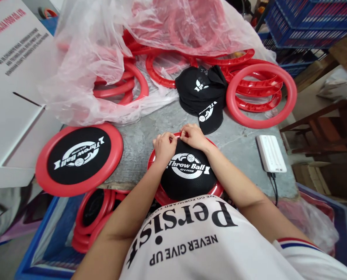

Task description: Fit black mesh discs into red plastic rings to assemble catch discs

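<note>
Against my body at the table's edge lies a red plastic ring [217, 191] with a black fabric disc [188, 182] printed "Throw Ball" stretched over it. My left hand [165, 147] and my right hand [193, 137] sit close together at its far rim. The fingers of each are pinched on the disc's edge, thumbs nearly meeting. Just beyond them is a stack of loose black fabric discs [191, 93], one hanging forward off the pile. A red and black throw disc [77, 155], its ring fully around the fabric, rests to the left.
Bare red rings [290, 87] pile up at the back right, and more lie under a clear plastic bag [83, 77]. A white power bank [271, 153] with a cable is at the right. Below left, a blue crate [42, 237] holds several discs. A white carton [18, 93] stands left.
</note>
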Demonstrator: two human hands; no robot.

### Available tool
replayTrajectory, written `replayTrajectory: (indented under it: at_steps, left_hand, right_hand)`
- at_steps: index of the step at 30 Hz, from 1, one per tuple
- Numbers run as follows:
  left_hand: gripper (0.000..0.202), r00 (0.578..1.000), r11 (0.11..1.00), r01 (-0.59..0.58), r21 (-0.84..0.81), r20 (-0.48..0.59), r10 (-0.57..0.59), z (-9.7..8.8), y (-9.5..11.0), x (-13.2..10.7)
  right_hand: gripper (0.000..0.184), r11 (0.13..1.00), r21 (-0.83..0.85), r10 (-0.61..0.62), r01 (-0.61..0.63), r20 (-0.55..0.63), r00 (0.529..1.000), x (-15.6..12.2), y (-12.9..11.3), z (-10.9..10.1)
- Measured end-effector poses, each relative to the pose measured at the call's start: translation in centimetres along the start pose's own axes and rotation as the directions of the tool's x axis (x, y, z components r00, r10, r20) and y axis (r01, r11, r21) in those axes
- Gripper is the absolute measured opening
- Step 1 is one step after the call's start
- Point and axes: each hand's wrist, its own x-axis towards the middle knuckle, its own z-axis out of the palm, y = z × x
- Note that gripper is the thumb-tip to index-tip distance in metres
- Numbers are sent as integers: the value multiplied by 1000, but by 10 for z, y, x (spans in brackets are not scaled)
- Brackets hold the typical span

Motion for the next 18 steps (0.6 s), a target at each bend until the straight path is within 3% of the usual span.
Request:
replayTrajectory:
  at_steps: [18]
  left_hand:
    - [21, 1000, 980, 1, 201, 3, -1, 1, 11, -2]
  right_hand:
    - [18, 986, -164, 34, -39, -38, 999, -1, -11, 3]
